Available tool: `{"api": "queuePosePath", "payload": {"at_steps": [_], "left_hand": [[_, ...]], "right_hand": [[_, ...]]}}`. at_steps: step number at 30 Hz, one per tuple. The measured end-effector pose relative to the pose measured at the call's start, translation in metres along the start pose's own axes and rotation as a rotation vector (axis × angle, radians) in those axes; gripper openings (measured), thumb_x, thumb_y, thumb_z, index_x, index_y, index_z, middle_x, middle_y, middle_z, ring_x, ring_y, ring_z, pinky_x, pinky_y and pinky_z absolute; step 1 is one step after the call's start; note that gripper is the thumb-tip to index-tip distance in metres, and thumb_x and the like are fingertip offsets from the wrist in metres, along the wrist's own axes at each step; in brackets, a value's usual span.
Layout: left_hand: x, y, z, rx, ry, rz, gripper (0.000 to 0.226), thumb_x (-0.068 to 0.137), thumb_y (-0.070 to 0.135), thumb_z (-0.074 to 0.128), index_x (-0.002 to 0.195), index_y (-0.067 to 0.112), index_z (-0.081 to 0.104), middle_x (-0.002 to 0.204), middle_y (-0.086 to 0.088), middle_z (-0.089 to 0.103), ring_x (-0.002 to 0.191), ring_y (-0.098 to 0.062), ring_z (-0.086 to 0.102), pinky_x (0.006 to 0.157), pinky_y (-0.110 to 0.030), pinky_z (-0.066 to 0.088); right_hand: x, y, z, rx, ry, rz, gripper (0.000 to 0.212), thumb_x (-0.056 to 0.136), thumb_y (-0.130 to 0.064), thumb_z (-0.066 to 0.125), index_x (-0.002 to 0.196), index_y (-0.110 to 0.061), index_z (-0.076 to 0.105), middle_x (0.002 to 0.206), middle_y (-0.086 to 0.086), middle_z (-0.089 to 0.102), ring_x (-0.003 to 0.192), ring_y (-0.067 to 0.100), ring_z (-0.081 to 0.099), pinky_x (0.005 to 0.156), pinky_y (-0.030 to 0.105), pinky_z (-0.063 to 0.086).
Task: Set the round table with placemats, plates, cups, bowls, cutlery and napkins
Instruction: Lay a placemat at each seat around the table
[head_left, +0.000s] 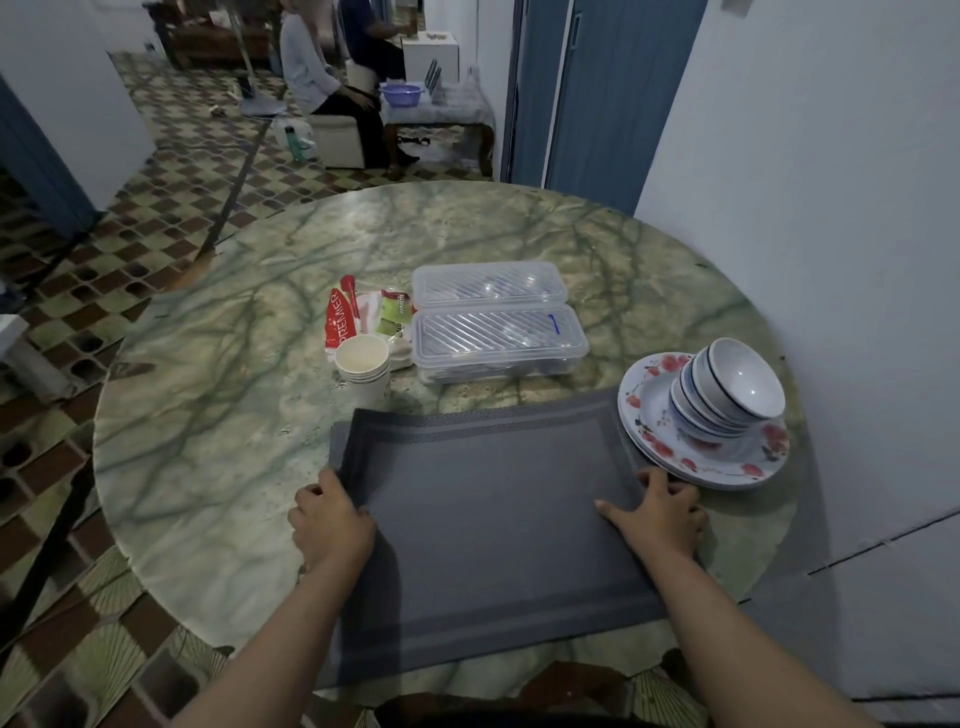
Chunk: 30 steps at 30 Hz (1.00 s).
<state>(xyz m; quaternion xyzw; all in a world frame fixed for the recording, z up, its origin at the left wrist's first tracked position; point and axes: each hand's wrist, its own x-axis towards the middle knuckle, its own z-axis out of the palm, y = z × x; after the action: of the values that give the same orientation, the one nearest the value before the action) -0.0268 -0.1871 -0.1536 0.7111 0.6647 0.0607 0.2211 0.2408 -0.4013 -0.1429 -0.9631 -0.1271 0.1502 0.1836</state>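
A stack of grey woven placemats lies at the near edge of the round green marble table. My left hand grips the stack's left edge, fingers curled under it. My right hand holds the right edge, thumb stretched flat on top. Right of the mats, a stack of white bowls leans on flowered plates. Stacked paper cups stand beyond the mats, in front of a red napkin pack. Two clear lidded boxes hold what looks like cutlery.
A white wall runs close along the table's right side, with a blue door behind. Patterned tiled floor lies to the left. Two people sit far back by a low table with a purple basin.
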Motion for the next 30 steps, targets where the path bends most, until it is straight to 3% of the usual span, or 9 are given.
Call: {"api": "queuePosePath", "payload": {"at_steps": [6, 9, 12, 14, 17, 21, 26, 30], "left_hand": [[-0.003, 0.002, 0.000, -0.022, 0.061, 0.156, 0.054, 0.077, -0.001, 0.061, 0.126, 0.006, 0.040, 0.118, -0.022, 0.048, 0.098, -0.041, 0.051, 0.076, -0.048, 0.047], [-0.011, -0.001, 0.006, -0.072, 0.140, 0.237, 0.063, 0.075, -0.006, 0.060, 0.134, 0.005, 0.041, 0.120, -0.020, 0.053, 0.102, -0.039, 0.051, 0.080, -0.049, 0.045], [-0.010, -0.010, 0.010, -0.286, 0.149, 0.229, 0.077, 0.076, -0.008, 0.058, 0.145, 0.013, 0.031, 0.124, -0.016, 0.054, 0.106, -0.037, 0.054, 0.085, -0.050, 0.049], [-0.009, -0.013, 0.008, -0.357, 0.139, 0.209, 0.072, 0.079, -0.007, 0.057, 0.143, 0.012, 0.033, 0.120, -0.015, 0.055, 0.104, -0.035, 0.055, 0.084, -0.049, 0.050], [-0.013, -0.016, 0.008, -0.310, 0.147, 0.223, 0.039, 0.084, -0.004, 0.056, 0.122, 0.002, 0.048, 0.110, -0.017, 0.053, 0.092, -0.034, 0.054, 0.071, -0.044, 0.047], [-0.012, -0.020, 0.004, -0.296, 0.115, 0.218, 0.021, 0.091, 0.000, 0.051, 0.098, 0.017, 0.042, 0.079, -0.003, 0.054, 0.064, -0.022, 0.048, 0.052, -0.032, 0.030], [-0.005, -0.025, -0.010, -0.462, -0.013, 0.120, 0.013, 0.088, -0.002, 0.049, 0.091, 0.009, 0.043, 0.074, -0.009, 0.053, 0.066, -0.026, 0.048, 0.056, -0.035, 0.032], [-0.016, -0.021, -0.019, -0.711, 0.037, -0.034, 0.011, 0.079, -0.011, 0.042, 0.083, -0.001, 0.044, 0.067, -0.014, 0.045, 0.055, -0.025, 0.039, 0.042, -0.027, 0.035]], "right_hand": [[-0.002, -0.010, 0.003, -0.195, 0.102, -0.049, 0.071, 0.072, -0.055, 0.076, 0.128, -0.027, 0.043, 0.129, 0.017, 0.038, 0.115, 0.036, 0.040, 0.099, 0.044, 0.035], [0.001, -0.013, 0.004, -0.140, 0.109, -0.043, 0.089, 0.072, -0.048, 0.079, 0.141, -0.028, 0.027, 0.132, 0.023, 0.039, 0.118, 0.039, 0.042, 0.101, 0.047, 0.033], [0.005, -0.008, 0.005, -0.026, 0.115, -0.022, 0.097, 0.077, -0.039, 0.078, 0.148, -0.027, 0.014, 0.133, 0.028, 0.043, 0.122, 0.044, 0.044, 0.103, 0.051, 0.032], [0.003, -0.004, 0.007, 0.034, 0.166, -0.040, 0.092, 0.079, -0.032, 0.077, 0.149, -0.025, 0.017, 0.132, 0.028, 0.044, 0.120, 0.045, 0.045, 0.101, 0.053, 0.034], [-0.008, 0.003, 0.019, 0.072, 0.305, -0.087, 0.082, 0.078, -0.023, 0.077, 0.143, -0.013, 0.029, 0.128, 0.028, 0.045, 0.115, 0.043, 0.046, 0.096, 0.051, 0.038], [-0.014, 0.016, 0.030, 0.215, 0.392, -0.101, 0.067, 0.079, -0.016, 0.077, 0.133, 0.001, 0.042, 0.127, 0.030, 0.049, 0.112, 0.044, 0.049, 0.093, 0.049, 0.042], [-0.010, 0.012, 0.023, 0.336, 0.332, -0.011, 0.040, 0.088, -0.015, 0.069, 0.120, 0.005, 0.057, 0.123, 0.026, 0.052, 0.105, 0.041, 0.054, 0.084, 0.041, 0.044], [-0.007, 0.008, 0.023, 0.307, 0.238, 0.031, 0.035, 0.091, -0.021, 0.064, 0.119, -0.001, 0.058, 0.123, 0.022, 0.056, 0.106, 0.040, 0.056, 0.085, 0.042, 0.045]]}}
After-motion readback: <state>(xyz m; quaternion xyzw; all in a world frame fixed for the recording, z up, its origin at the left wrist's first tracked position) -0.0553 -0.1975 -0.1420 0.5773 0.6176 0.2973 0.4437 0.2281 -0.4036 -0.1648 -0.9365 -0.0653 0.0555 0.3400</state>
